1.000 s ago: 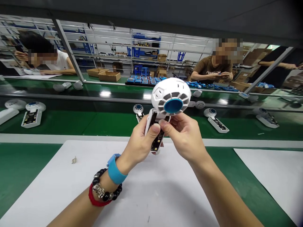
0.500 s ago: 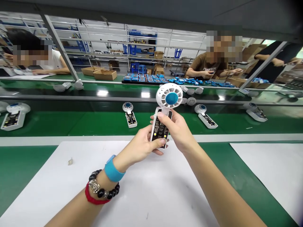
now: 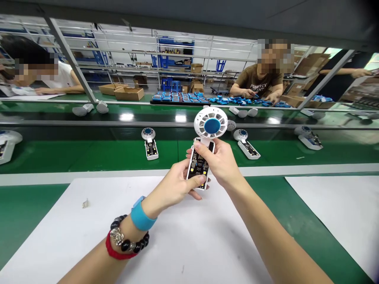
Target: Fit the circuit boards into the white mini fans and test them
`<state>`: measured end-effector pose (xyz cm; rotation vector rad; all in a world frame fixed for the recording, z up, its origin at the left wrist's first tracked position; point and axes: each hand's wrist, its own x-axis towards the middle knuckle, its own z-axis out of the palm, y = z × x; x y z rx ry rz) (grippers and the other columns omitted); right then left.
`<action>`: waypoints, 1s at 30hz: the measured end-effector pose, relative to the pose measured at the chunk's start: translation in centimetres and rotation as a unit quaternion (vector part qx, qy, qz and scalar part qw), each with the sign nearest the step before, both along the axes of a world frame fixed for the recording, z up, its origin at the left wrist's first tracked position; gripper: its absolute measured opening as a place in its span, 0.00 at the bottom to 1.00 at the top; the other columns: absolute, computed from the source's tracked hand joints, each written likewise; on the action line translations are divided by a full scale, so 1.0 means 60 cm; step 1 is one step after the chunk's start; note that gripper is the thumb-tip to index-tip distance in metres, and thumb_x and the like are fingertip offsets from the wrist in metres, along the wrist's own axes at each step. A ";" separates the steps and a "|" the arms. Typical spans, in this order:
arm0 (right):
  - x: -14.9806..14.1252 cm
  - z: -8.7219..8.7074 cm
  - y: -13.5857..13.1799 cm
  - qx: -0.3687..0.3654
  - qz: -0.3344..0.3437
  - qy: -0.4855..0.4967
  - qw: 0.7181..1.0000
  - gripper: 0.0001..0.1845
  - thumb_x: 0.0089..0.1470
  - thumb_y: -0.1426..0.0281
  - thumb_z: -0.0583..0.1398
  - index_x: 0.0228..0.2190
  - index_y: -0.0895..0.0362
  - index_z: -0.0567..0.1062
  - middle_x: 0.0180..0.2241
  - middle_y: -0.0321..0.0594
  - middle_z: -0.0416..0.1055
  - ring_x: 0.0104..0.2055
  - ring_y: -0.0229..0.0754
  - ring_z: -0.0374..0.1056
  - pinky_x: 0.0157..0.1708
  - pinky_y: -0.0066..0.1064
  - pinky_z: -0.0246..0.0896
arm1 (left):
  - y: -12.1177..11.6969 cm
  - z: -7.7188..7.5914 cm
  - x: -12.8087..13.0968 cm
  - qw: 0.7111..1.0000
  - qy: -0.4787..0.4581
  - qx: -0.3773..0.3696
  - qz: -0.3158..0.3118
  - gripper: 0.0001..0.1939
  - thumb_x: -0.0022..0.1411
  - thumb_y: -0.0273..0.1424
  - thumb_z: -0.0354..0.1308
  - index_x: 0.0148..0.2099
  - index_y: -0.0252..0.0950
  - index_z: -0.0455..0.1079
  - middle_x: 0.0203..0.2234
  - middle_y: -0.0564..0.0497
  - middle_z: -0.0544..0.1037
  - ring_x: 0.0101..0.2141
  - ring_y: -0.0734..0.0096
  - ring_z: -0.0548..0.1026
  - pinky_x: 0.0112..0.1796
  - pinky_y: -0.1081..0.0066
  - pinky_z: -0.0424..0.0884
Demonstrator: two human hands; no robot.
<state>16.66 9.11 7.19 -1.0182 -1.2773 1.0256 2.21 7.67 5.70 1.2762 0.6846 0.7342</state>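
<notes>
Both my hands hold a white handheld fan (image 3: 211, 123) upright above a white sheet (image 3: 189, 240). Its round head has a blue centre, and the opened handle shows a black circuit board (image 3: 197, 165). My left hand (image 3: 180, 179) grips the lower handle, with the thumb across the bottom of the board. My right hand (image 3: 220, 161) is closed round the upper handle just under the head, its thumb on the board's top. The fingers behind the handle are partly hidden.
Beyond the sheet runs a green conveyor belt (image 3: 118, 152) bearing several similar opened fans, one (image 3: 150, 144) left of my hands and another (image 3: 247, 144) right. A small pale piece (image 3: 85, 203) lies on the sheet. Co-workers sit across, near blue parts (image 3: 177, 97) and cardboard boxes (image 3: 129, 94).
The fans on the near belt have shifted left. My hands keep the same grip, and the held fan has dropped slightly. A co-worker's hand across has lowered toward the blue parts.
</notes>
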 end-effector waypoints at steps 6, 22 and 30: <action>0.006 0.001 -0.001 -0.044 0.076 -0.023 0.996 0.26 0.55 0.45 0.61 0.37 0.56 0.73 0.25 0.35 0.70 0.20 0.35 0.64 0.16 0.24 0.58 | 0.002 0.004 -0.004 0.998 -0.040 -0.037 -0.009 0.26 0.54 0.38 0.70 0.49 0.34 0.64 0.37 0.46 0.76 0.33 0.64 0.79 0.32 0.70 0.77; -0.077 -0.042 -0.045 0.127 0.042 -0.092 0.987 0.25 0.70 0.58 0.47 0.60 0.57 0.62 0.58 0.47 0.68 0.55 0.44 0.69 0.58 0.36 0.62 | 0.012 0.003 -0.018 0.926 -0.029 0.222 0.303 0.20 0.64 0.45 0.61 0.47 0.33 0.72 0.43 0.46 0.78 0.45 0.62 0.76 0.48 0.70 0.70; -0.067 -0.030 -0.035 0.046 0.072 -0.029 0.996 0.29 0.67 0.50 0.48 0.60 0.53 0.64 0.58 0.46 0.67 0.57 0.48 0.68 0.53 0.41 0.69 | 0.016 0.014 -0.019 0.940 -0.047 0.164 0.297 0.22 0.61 0.46 0.63 0.48 0.34 0.71 0.40 0.47 0.79 0.43 0.61 0.77 0.45 0.69 0.71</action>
